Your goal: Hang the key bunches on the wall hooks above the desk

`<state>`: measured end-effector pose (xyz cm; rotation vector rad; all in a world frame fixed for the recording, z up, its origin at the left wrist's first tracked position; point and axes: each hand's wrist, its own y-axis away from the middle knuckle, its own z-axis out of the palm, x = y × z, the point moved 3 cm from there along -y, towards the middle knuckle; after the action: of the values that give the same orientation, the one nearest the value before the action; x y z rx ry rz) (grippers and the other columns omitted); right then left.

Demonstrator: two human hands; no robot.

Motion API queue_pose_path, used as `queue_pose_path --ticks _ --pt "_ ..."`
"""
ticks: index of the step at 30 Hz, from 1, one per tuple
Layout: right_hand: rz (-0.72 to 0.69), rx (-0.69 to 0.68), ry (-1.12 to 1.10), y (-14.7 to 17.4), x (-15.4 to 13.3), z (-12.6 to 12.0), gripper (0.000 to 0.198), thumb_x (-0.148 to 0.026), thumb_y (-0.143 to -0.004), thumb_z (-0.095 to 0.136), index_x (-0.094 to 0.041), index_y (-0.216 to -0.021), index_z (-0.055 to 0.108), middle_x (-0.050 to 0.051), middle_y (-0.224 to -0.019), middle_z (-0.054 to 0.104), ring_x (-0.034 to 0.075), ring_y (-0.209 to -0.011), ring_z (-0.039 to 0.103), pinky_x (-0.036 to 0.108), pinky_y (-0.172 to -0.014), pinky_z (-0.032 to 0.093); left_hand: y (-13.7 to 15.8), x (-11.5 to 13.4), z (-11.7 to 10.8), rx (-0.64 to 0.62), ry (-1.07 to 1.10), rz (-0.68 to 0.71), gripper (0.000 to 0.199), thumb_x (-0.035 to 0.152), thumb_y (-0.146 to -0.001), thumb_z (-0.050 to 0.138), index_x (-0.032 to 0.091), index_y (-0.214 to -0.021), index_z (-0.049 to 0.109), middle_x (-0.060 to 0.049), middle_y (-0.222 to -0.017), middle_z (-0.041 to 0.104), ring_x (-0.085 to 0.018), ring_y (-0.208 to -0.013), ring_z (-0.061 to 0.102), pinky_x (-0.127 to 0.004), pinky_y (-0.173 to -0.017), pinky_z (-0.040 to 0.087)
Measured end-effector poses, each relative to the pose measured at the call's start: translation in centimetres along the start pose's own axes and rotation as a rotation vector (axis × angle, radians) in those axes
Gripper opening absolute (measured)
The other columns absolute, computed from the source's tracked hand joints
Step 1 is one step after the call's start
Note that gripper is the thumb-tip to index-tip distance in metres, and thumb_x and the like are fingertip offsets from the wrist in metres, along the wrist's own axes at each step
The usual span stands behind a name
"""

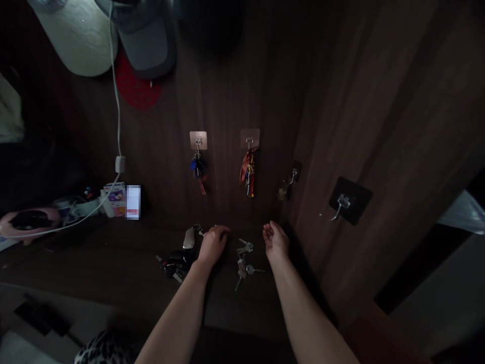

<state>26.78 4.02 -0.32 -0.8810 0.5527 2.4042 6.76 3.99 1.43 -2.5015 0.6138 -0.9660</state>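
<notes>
My left hand rests low over the shelf, back up, its fingers bent to the right and apart from the thumb; nothing shows in it. Close by its left side lie a bunch of keys with black fobs and a silver-grey fob on a ring. My right hand is turned palm inward, fingers loosely curled and no object visible in them. Between the two hands lies a set of loose silver keys, with more small keys just behind. Neither hand touches these.
Keys with a blue tag and keys with an orange strap hang from wall hooks. A small bunch hangs in the corner. A bare hook is on the right wall. Caps, a white cable and small boxes are left.
</notes>
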Motion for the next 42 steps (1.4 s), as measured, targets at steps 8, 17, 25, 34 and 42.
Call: queue_pose_path --ticks 8,17,25,34,42 --pt "0.017 -0.015 0.072 0.3 0.1 0.4 0.01 -0.016 -0.067 0.064 -0.019 -0.073 0.058 -0.008 -0.051 0.06 0.005 -0.048 0.058 0.013 -0.047 0.044 0.0 -2.7 -2.7 0.165 -0.297 -0.31 0.045 0.002 -0.077 0.041 0.018 -0.118 0.053 -0.009 -0.113 0.063 -0.022 -0.103 0.057 -0.034 -0.087 0.043" --pt "0.043 -0.002 0.071 0.6 -0.1 0.4 0.006 -0.014 -0.07 0.06 -0.019 -0.072 0.056 -0.008 -0.05 0.059 0.005 -0.048 0.057 0.013 -0.047 0.043 0.4 -3.7 -3.7 0.129 -0.404 -0.424 0.045 0.004 -0.079 0.038 0.022 -0.117 0.054 -0.011 -0.111 0.065 -0.025 -0.108 0.054 -0.036 -0.086 0.041" --pt "0.059 0.006 0.072 0.7 -0.2 0.5 0.006 -0.013 -0.07 0.059 -0.019 -0.071 0.056 -0.008 -0.049 0.058 0.005 -0.047 0.057 0.013 -0.047 0.043 0.7 -3.8 -4.0 0.222 -0.416 -0.471 0.044 0.011 -0.081 0.039 0.018 -0.123 0.051 -0.015 -0.125 0.054 -0.031 -0.118 0.044 -0.054 -0.102 0.022" --pt "0.036 0.002 0.081 0.9 0.0 0.4 0.006 -0.016 -0.068 0.06 -0.019 -0.071 0.057 -0.008 -0.05 0.059 0.005 -0.049 0.058 0.012 -0.046 0.042 0.1 -2.5 -2.0 -0.024 -0.36 -0.178 0.034 0.012 -0.082 0.045 0.026 -0.109 0.062 -0.004 -0.118 0.061 -0.023 -0.111 0.05 -0.038 -0.097 0.034" --pt "0.037 -0.009 0.11 0.8 0.1 0.6 0.006 -0.017 -0.066 0.061 -0.019 -0.07 0.057 -0.008 -0.05 0.059 0.006 -0.049 0.057 0.014 -0.046 0.041 0.1 -1.8 -2.1 0.033 -0.322 -0.202 0.018 0.021 -0.084 0.049 0.022 -0.09 0.066 -0.006 -0.099 0.066 -0.024 -0.098 0.057 -0.036 -0.083 0.042"
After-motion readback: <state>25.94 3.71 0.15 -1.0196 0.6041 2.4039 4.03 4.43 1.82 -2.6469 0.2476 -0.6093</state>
